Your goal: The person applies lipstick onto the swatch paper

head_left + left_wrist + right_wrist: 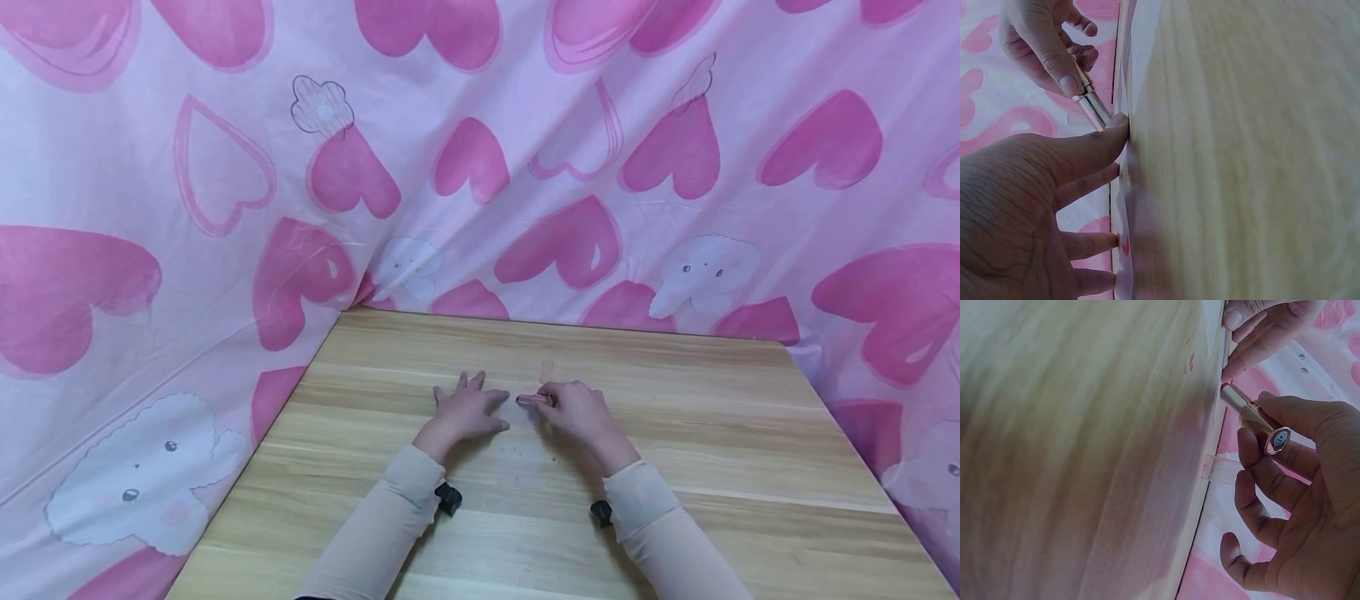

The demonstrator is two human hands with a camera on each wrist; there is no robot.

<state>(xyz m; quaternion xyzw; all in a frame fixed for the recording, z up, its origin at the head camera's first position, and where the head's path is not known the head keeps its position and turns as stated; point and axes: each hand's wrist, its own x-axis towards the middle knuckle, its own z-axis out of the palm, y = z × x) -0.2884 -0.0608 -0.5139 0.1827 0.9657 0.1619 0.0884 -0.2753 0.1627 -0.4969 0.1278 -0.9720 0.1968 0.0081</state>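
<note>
My right hand pinches a lipstick in a shiny gold tube between thumb and fingertips. In the right wrist view, the lipstick's dark red tip points down at the table, and its other fingers curl loosely, apart from the tube. My left hand lies with spread, straight fingers, fingertips on a thin pale sheet on the table. Small red marks show on this sheet. The lipstick's tip is close to the left thumb and index finger. Beyond the right hand stands a clear pinkish cap.
The light wood-grain table reaches back to a pink curtain printed with hearts, which also hangs along both sides. Each wrist wears a small black camera, one seen below the left cuff, one beside the right cuff.
</note>
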